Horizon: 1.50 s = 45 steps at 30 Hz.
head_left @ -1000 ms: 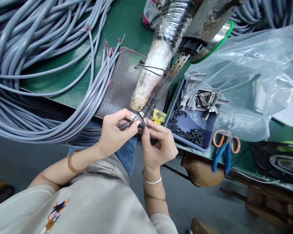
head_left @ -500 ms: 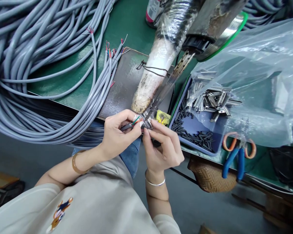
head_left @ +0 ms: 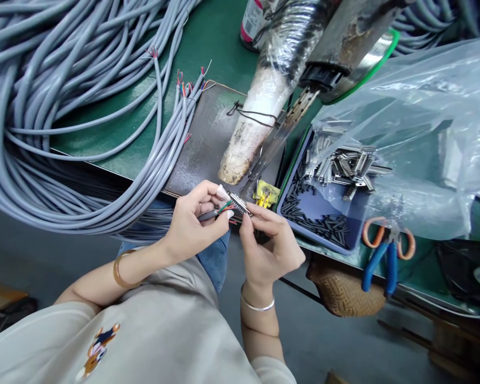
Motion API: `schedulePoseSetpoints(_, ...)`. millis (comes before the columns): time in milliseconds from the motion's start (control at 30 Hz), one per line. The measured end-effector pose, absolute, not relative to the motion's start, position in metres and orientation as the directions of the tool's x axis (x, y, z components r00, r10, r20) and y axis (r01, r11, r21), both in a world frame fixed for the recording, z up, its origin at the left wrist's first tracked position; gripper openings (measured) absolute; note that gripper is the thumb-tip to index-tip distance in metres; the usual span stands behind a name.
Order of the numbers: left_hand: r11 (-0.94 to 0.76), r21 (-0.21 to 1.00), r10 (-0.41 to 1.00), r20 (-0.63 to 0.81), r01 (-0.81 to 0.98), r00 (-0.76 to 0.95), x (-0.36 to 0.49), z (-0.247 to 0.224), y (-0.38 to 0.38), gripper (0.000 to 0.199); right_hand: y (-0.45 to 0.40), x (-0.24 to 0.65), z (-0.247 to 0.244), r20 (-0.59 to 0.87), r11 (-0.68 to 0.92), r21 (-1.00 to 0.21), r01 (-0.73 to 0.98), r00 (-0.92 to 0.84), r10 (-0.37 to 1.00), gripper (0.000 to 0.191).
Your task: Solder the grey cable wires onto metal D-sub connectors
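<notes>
My left hand (head_left: 198, 216) is closed on the end of a grey cable (head_left: 208, 215), whose green and red wires fan out at the fingertips. White coverings show on its thumb and index tips. Between my hands a metal connector (head_left: 239, 203) with a row of pins lies tilted. The thumb and index finger of my right hand (head_left: 271, 237) pinch the connector's right end. Just beyond the connector is the tip of a soldering iron (head_left: 260, 165), fixed above the dark plate (head_left: 202, 125). Which wires touch the pins is too small to tell.
Grey cables (head_left: 20, 106) heap at the left. A wrapped white tube (head_left: 244, 133) points down at the plate. Right of a yellow piece (head_left: 267, 193) stand a blue tray (head_left: 318, 234) with connectors and black pieces, a plastic bag (head_left: 420, 128), orange scissors (head_left: 411, 245) and blue-handled pliers (head_left: 391, 266).
The connector has come away from the iron's tip and now shows more fully between my hands. My right hand has shifted slightly right. The view has moved a little.
</notes>
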<state>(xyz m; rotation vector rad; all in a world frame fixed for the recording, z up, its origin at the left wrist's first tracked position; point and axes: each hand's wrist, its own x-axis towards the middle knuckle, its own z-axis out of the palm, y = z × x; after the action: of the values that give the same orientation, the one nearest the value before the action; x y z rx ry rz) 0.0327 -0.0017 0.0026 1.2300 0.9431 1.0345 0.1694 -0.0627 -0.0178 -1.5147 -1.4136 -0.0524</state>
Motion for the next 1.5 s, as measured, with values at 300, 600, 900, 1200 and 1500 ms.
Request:
schedulePoseSetpoints(300, 0.183, 0.969, 0.852, -0.073, -0.164, 0.518, 0.021, 0.005, -0.007, 0.014, -0.075, 0.173, 0.009, 0.555, 0.147, -0.699, 0.700, 0.402, 0.728, 0.014)
schedulePoseSetpoints(600, 0.173, 0.959, 0.857, -0.034, -0.225, 0.514, 0.017, 0.005, -0.005, 0.013, -0.076, 0.167, 0.013, 0.533, 0.245, -0.519, 0.819, 0.086, 0.842, 0.004)
schedulePoseSetpoints(900, 0.314, 0.892, 0.876, -0.141, -0.324, 0.461, 0.013, 0.000, -0.008, 0.021, -0.083, 0.172, 0.001, 0.716, 0.275, -0.649, 0.709, 0.447, 0.536, 0.012)
schedulePoseSetpoints(1200, 0.405, 0.852, 0.840, -0.202, -0.333, 0.504, 0.008, 0.003, -0.002, 0.029, -0.083, 0.161, -0.018, 0.686, 0.296, -0.620, 0.726, 0.319, 0.654, 0.024)
schedulePoseSetpoints(1500, 0.177, 0.950, 0.937, -0.083, -0.257, 0.339, 0.024, -0.001, -0.002, 0.018, -0.070, 0.162, -0.022, 0.701, 0.256, -0.511, 0.820, 0.225, 0.677, 0.021)
